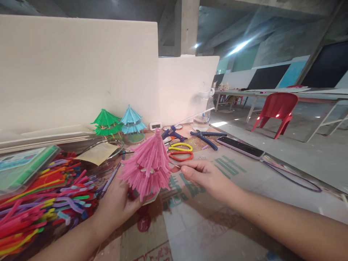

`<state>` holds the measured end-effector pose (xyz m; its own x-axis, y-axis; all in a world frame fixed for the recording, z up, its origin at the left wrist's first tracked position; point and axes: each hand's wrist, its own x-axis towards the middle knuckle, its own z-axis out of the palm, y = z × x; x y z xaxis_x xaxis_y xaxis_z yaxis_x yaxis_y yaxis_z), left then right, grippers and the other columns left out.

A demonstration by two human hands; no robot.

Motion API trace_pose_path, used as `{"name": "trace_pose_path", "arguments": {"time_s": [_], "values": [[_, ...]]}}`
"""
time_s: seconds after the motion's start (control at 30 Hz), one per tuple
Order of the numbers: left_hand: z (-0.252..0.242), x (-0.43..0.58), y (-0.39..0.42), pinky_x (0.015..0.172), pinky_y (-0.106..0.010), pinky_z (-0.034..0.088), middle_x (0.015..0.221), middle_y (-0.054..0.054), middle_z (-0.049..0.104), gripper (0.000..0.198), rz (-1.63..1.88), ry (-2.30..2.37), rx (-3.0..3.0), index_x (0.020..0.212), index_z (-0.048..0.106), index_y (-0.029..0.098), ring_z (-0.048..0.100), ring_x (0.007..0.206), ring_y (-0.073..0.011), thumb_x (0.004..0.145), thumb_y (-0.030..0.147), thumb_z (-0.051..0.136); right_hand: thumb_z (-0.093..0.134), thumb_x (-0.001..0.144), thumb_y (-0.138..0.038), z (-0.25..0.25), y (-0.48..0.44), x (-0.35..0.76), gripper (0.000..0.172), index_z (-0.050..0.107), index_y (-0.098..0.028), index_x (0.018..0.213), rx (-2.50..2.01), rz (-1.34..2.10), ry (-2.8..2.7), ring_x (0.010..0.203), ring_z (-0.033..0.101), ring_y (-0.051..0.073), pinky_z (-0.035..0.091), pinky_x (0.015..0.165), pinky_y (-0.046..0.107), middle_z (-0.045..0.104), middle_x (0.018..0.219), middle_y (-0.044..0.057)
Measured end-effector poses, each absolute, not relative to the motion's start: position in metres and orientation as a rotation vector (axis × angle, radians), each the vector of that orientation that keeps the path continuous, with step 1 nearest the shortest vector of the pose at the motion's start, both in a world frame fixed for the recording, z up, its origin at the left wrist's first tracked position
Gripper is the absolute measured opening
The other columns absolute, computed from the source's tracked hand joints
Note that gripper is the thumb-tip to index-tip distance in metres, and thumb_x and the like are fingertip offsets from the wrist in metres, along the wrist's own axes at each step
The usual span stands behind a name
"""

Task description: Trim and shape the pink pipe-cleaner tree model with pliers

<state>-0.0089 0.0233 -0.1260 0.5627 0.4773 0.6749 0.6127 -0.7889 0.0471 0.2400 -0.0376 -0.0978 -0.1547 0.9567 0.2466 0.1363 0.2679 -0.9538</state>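
My left hand [115, 197] is closed around the base of a small two-tiered pavilion model [148, 159], made of pink pipe cleaners. The model stands upright, and its fringed roofs hide part of my fingers and most of its lower section. At its right side, my right hand [202, 175] has thumb and fingers pinched on a thin, shiny sliver whose kind I cannot make out. The sliver's tip points at the model's upper roof. Behind stand a green pavilion model [106, 121] and a light-blue pavilion model [132, 119] of similar build.
Colourful pipe cleaners [51, 203] pile up at left beneath a plastic case [27, 168]. Scissors with yellow and orange handles [181, 151], a blue glue gun [174, 134], blue pliers [206, 137], a water bottle [202, 112] and a phone [240, 146] lie or stand beyond my hands.
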Motion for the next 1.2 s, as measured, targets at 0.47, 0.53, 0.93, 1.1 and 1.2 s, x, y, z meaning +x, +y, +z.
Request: {"name": "trace_pose_path", "arguments": {"time_s": [0.47,0.53,0.93,1.1,1.2], "values": [[-0.128,-0.011,0.023,0.063,-0.033,0.048,0.079,-0.006,0.066,0.014,-1.013,-0.954,-2.562,0.077,0.058,0.022,0.061,0.073,-0.0245,0.081,0.033,0.050,0.060,0.075,-0.067,-0.098,-0.038,0.240,0.057,0.076,-0.014,0.086,-1.081,1.003,-1.537,0.052,0.026,0.009,0.021,0.049,0.024,0.032,0.055,-0.005],[-0.128,-0.012,0.023,0.064,-0.034,0.048,0.080,-0.007,0.066,0.016,-1.008,-0.954,-2.554,0.080,0.059,0.021,0.061,0.073,-0.0255,0.082,0.033,0.049,0.060,0.076,-0.066,-0.098,-0.038,0.240,0.056,0.076,-0.013,0.087,-1.079,0.994,-1.532,0.052,0.027,0.009,0.021,0.050,0.024,0.033,0.056,-0.005],[-0.131,-0.014,0.027,0.069,-0.033,0.049,0.084,-0.006,0.065,0.018,-0.997,-0.963,-2.587,0.085,0.058,0.021,0.061,0.077,-0.0242,0.084,0.037,0.052,0.061,0.078,-0.058,-0.097,-0.038,0.240,0.049,0.077,-0.014,0.092,-1.114,0.974,-1.558,0.055,0.031,0.010,0.026,0.051,0.024,0.043,0.059,-0.003],[-0.134,-0.015,0.028,0.077,-0.035,0.048,0.085,-0.005,0.064,0.018,-1.049,-1.007,-2.610,0.091,0.058,0.022,0.060,0.078,-0.0237,0.083,0.037,0.052,0.060,0.080,-0.056,-0.098,-0.038,0.240,0.045,0.078,-0.016,0.088,-1.103,0.937,-1.553,0.055,0.030,0.010,0.027,0.051,0.023,0.045,0.058,-0.002],[-0.136,-0.016,0.029,0.071,-0.034,0.047,0.083,-0.005,0.063,0.018,-1.068,-1.044,-2.602,0.084,0.057,0.022,0.059,0.077,-0.0240,0.083,0.040,0.053,0.060,0.080,-0.056,-0.100,-0.037,0.240,0.044,0.077,-0.016,0.085,-1.120,0.945,-1.561,0.055,0.032,0.010,0.028,0.051,0.023,0.044,0.058,-0.002]]}}
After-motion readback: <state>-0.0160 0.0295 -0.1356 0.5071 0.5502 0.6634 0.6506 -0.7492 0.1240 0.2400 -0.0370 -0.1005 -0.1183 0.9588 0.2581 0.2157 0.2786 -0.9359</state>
